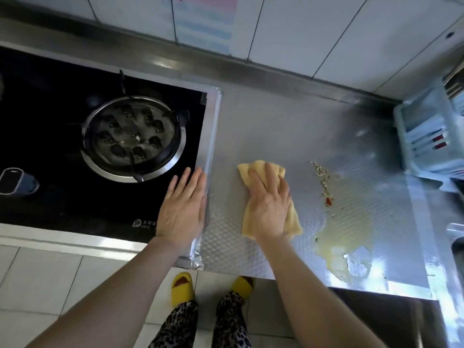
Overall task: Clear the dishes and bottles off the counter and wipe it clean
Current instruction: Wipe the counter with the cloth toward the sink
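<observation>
A steel counter [288, 121] with a dimpled surface fills the middle of the view. My right hand [268, 204] presses flat, fingers straight, on a yellow cloth [293, 219] lying on the counter. My left hand [183, 204] rests flat with straight fingers on the right edge of the black stove top [50, 109]. To the right of the cloth lie a line of food scraps [324, 179] and a yellowish liquid spill [346, 242] that reaches the counter's front edge.
A gas burner [133, 139] sits in the stove top at the left. A pale blue plastic rack [431, 136] stands at the counter's right end, against the tiled wall [326, 33]. The rim of a sink [458, 237] shows at the far right. Feet in yellow slippers [183, 287] stand below.
</observation>
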